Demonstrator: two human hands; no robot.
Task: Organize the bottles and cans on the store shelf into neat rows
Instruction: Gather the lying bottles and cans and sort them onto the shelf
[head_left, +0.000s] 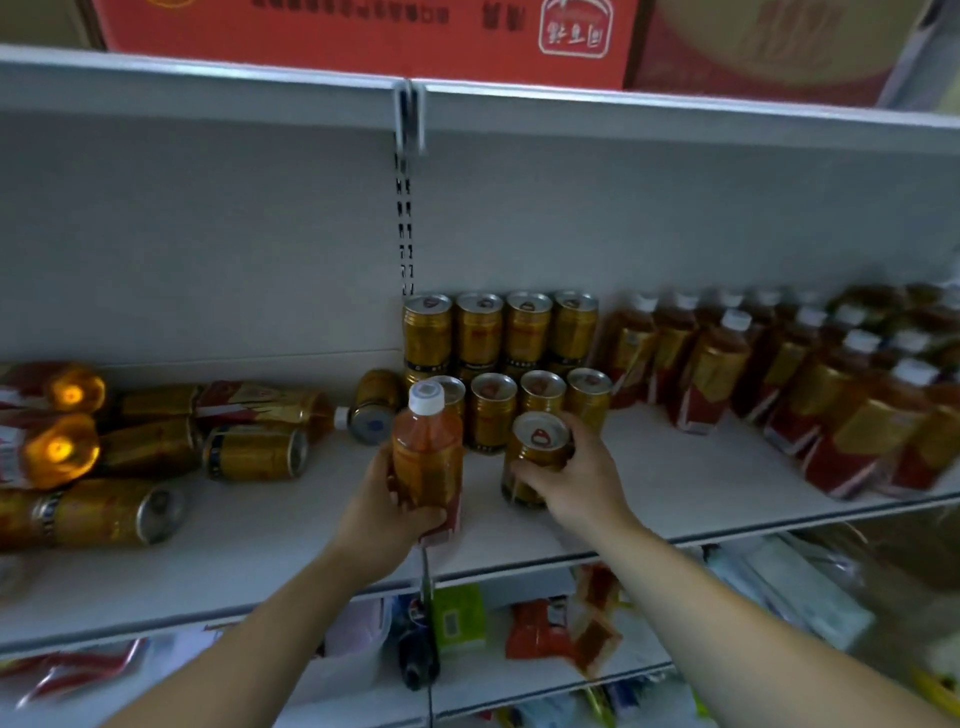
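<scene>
- Bottle (427, 457) of amber drink with a white cap, upright in the left hand (387, 512); the fingers and thumb wrap round its lower half. It sits over the front part of the shelf (675, 499), though I cannot tell whether its base touches the board.
- Gold can (537, 447), upright with its pull-tab top showing, is gripped by the right hand (576, 480), fingers curled round its side. It is just right of the bottle and directly in front of the standing cans (491, 410).
- Those standing cans form a near row of 4, with 4 more behind them stacked on a lower layer — all close against the back panel, just right of the slotted upright (405, 223).
- Standing bottles (717, 364) with white caps and red-and-gold labels fill the right part of the same shelf in rows; the far right ones are blurred.
- Left of the hands is a jumble lying on its side: 1 toppled can (374, 405) with its end toward the camera beside the standing cans, a lying bottle (270, 400) with its cap pointing right, and more fallen cans (254, 452) nearer the left edge.
- Red cartons (363, 36) sit on the board above.
- Mixed packets (540, 629) lie on the lower shelf, under both forearms.
</scene>
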